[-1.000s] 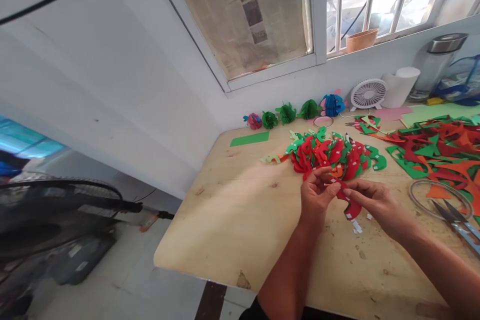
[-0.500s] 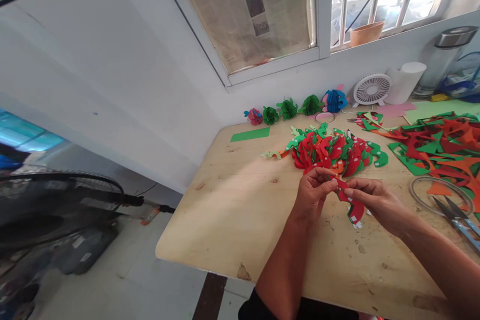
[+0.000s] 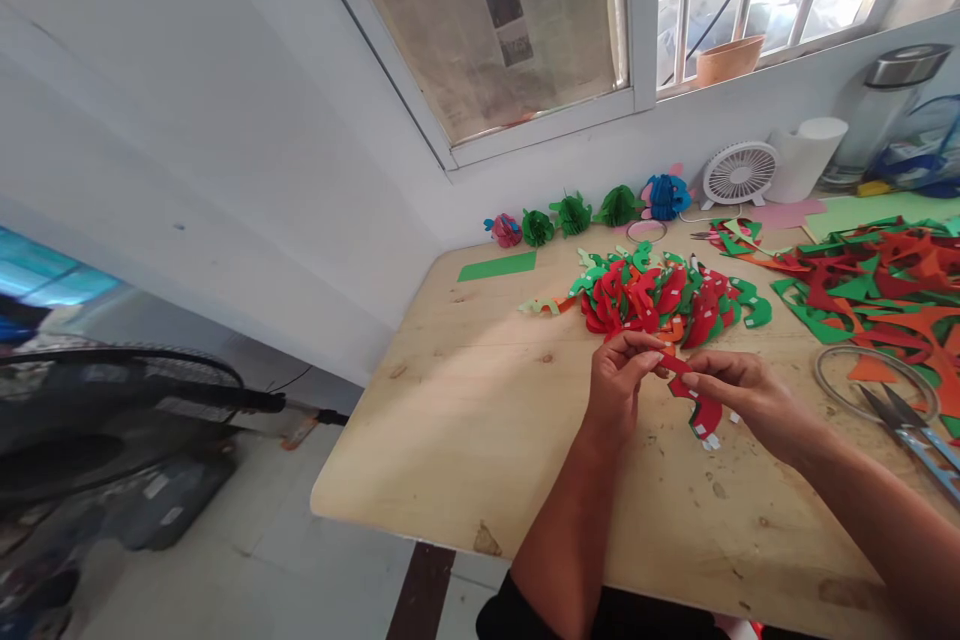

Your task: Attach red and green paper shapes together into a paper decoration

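Between my two hands is a curved red paper cutout (image 3: 705, 412) with green at its edge and small white tabs near its lower end. My left hand (image 3: 621, 370) pinches its upper left end between thumb and fingers. On the other side, my right hand (image 3: 731, 382) is closed on the upper right part, thumb against the red face. Just beyond my fingers lies a heap of red and green paper cutouts (image 3: 645, 295), several with white squares on them. The lower end of the held cutout hangs close over the wooden table (image 3: 465, 420); I cannot tell whether it touches.
Scissors (image 3: 911, 435) and a metal ring (image 3: 825, 380) lie at the right, beside a pile of paper scraps (image 3: 892, 290). Along the wall stand several honeycomb paper figures (image 3: 574, 213), a small white fan (image 3: 741, 173) and a flask (image 3: 877, 110). A green strip (image 3: 496, 266) lies at the back left.
The view has shifted slightly. Both hands keep hold of the red cutout, and its upper part now looks more folded or tilted between my fingers.
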The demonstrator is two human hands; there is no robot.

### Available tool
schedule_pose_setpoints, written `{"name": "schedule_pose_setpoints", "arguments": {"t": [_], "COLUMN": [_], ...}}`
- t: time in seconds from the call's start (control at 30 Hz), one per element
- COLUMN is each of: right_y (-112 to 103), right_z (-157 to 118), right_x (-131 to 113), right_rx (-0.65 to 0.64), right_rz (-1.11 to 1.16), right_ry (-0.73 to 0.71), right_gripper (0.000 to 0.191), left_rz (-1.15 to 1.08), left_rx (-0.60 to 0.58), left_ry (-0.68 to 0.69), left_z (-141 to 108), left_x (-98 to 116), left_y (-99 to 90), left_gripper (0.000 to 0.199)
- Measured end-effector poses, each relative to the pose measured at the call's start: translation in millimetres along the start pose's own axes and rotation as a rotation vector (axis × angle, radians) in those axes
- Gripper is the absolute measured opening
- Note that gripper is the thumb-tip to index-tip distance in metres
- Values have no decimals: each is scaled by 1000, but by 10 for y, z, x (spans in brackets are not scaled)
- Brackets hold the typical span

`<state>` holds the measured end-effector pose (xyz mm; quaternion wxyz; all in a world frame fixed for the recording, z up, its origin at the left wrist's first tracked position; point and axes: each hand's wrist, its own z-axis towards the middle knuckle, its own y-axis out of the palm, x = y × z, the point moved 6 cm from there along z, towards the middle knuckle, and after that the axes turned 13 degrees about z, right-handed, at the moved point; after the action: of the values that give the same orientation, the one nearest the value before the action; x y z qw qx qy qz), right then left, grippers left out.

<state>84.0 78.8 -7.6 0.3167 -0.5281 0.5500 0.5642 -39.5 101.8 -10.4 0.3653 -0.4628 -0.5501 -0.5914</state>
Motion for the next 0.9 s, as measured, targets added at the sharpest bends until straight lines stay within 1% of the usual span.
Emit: {"name": "schedule_pose_setpoints", "arguments": {"t": [0.17, 0.3, 0.47, 0.57, 0.67, 0.73, 0.83, 0.9], "right_y": [25, 34, 45, 14, -46, -79, -90, -74], "right_z": [-10, -7, -5, -3, 9, 14, 2, -19], "right_x": [-27, -43, -76, -47, -28, -45, -103, -160], "right_rx": [18, 19, 11, 16, 53, 85, 128, 149], "right_rz": [-53, -70, -110, -110, -109, -110, -158, -260], "right_ry": [15, -2, -49, -40, -61, -96, -137, -179], "right_gripper": [29, 31, 31, 32, 31, 30, 30, 30], "left_rz": [106, 150, 170, 161, 163, 191, 320, 450], "left_rx": [75, 118, 137, 134, 140, 162, 230, 275], "left_ry": [102, 141, 150, 129, 112, 121, 200, 284], "left_z": [5, -2, -17, -15, -13, -23, -70, -117], "left_x": [50, 72, 72, 59, 48, 49, 92, 144], "left_y": [-37, -50, -50, -47, -52, -66, -89, -84], "left_gripper": [10, 9, 8, 13, 22, 23, 19, 16]}}
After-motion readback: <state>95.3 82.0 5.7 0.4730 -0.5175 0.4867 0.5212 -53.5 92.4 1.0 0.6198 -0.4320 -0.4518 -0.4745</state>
